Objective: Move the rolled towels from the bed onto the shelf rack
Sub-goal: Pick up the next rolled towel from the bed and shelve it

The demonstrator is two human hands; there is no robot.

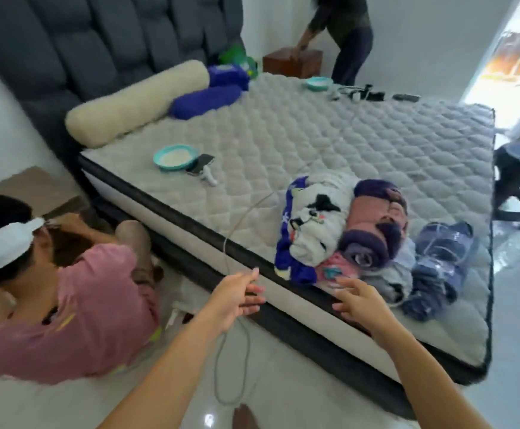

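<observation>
The rolled towels point(367, 230) are piled at the near edge of the bed point(314, 128), toward its foot corner, none yet lifted. The left hand point(237, 297) and right hand point(361, 300) are held out with fingers spread, nothing grasped. No shelf rack is seen (out of view), so the whole transfer is judged outstanding.

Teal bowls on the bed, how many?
2. One teal bowl sits on the mattress near the cream bolster, beside a phone. The other teal bowl is at the far edge. None appears hidden, though the towel pile could cover something.
</observation>
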